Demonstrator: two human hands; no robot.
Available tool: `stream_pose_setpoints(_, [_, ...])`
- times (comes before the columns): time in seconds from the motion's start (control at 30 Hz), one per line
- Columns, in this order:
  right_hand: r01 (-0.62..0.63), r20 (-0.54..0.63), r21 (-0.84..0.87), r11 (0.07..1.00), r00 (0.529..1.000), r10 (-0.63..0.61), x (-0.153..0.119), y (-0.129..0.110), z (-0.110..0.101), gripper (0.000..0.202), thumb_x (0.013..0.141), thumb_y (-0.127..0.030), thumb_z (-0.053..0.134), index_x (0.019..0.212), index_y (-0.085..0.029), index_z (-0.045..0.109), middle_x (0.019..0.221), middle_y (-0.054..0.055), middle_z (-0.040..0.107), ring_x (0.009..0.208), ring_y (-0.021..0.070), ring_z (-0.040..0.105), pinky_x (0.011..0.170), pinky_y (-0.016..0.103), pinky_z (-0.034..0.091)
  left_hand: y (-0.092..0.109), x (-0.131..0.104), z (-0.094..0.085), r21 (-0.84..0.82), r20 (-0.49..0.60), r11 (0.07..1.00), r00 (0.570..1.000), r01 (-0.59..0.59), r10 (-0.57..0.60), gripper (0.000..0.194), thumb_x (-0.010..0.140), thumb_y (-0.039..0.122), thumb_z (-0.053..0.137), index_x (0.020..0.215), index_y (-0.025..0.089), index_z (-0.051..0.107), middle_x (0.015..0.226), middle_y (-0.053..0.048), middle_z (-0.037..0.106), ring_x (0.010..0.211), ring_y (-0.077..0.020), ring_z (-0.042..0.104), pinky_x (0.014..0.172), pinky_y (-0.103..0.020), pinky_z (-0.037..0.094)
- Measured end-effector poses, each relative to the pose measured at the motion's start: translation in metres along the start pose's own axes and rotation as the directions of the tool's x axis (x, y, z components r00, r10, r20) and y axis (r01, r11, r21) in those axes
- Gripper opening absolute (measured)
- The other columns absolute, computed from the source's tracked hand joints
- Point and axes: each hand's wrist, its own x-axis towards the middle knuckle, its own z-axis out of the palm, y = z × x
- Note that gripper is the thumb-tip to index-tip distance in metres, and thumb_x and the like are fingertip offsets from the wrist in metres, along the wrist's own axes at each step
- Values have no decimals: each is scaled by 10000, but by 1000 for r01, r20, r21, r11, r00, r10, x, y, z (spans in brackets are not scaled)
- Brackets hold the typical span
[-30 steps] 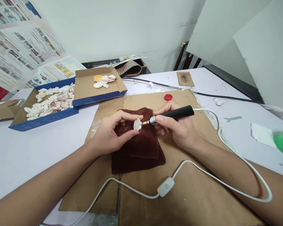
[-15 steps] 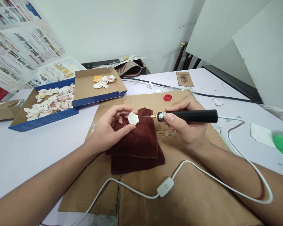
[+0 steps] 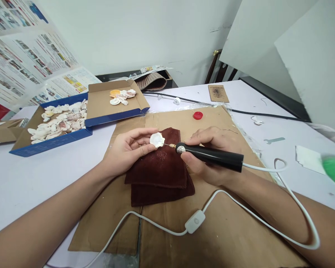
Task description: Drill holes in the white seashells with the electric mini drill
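Observation:
Between the thumb and fingers of my left hand [image 3: 132,147] is a small white scallop shell [image 3: 156,140], held above a folded dark red cloth [image 3: 159,173]. My right hand [image 3: 208,154] grips a black electric hand drill [image 3: 214,156] like a pen. Its thin bit points left and its tip meets the shell's right edge, as far as I can see. Fine pale dust lies on the cloth below the shell. A white cord runs from the drill's rear end to an inline switch [image 3: 195,221] near me.
Flattened cardboard [image 3: 170,242] covers the table under the cloth. At the left, a blue box [image 3: 50,143] holds many shells, and its lid [image 3: 117,117] carries several more. A red cap [image 3: 198,115], a small wrench [image 3: 274,140] and a stained cardboard piece [image 3: 218,93] lie farther off.
My right hand has brought the drill leftward to the shell and tilted it, rear end lower. My left hand has turned the shell slightly. The wrench has come into view.

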Motion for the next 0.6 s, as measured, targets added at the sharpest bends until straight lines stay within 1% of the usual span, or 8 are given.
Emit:
stream_pose_setpoints(0.1, [-12, -1, -10, 1000, 1000, 12, 0, -1, 1, 100, 895, -304, 804, 899, -295, 705, 832, -3, 796, 636, 172, 711, 609, 325, 577, 0, -1, 0, -17, 5, 1000, 1000, 19, -19, 536, 826, 403, 951, 1293, 194, 791, 1130, -102, 838, 1036, -253, 809, 944, -353, 678])
stream_pose_setpoints(0.2, [-23, 14, 13, 1000, 1000, 23, 1, -2, 0, 114, 886, -278, 811, 903, -292, 699, 836, -6, 789, 651, 172, 719, 623, 324, 575, 1, -1, 1, -30, 8, 1000, 1000, 9, -9, 502, 829, 367, 952, 1275, 194, 801, 1113, -96, 840, 1012, -226, 808, 927, -320, 674])
stream_pose_setpoints(0.3, [-67, 35, 44, 997, 997, 66, 2, -3, -1, 133, 873, -262, 820, 904, -288, 694, 842, -1, 781, 662, 176, 722, 636, 331, 572, 1, 0, 1, -33, 15, 999, 1000, -15, 15, 483, 820, 340, 958, 1251, 184, 808, 1133, -104, 835, 1024, -223, 803, 943, -327, 670])
stream_pose_setpoints(0.4, [-106, 50, 27, 994, 993, 104, 2, -3, 0, 132, 858, -270, 814, 901, -287, 690, 830, 9, 779, 655, 185, 714, 623, 337, 572, 0, 0, 1, -31, 16, 999, 1000, -23, 24, 492, 816, 335, 959, 1254, 174, 803, 1128, -112, 830, 1016, -226, 798, 939, -344, 671])
stream_pose_setpoints(0.47, [-119, 54, 1, 993, 991, 118, 2, -3, 0, 132, 850, -281, 809, 903, -291, 689, 824, 12, 778, 653, 193, 710, 622, 345, 578, 0, 0, 1, -31, 16, 999, 1000, -24, 24, 495, 812, 332, 959, 1252, 169, 802, 1098, -110, 828, 995, -225, 795, 923, -348, 673])
stream_pose_setpoints(0.6, [-131, 64, 8, 991, 989, 131, 2, -2, 1, 166, 835, -256, 829, 902, -299, 683, 837, 7, 772, 699, 203, 731, 687, 364, 593, 0, 0, 2, -16, 20, 999, 999, -46, 47, 465, 804, 305, 957, 1227, 176, 815, 1013, -86, 815, 916, -200, 772, 865, -327, 667])
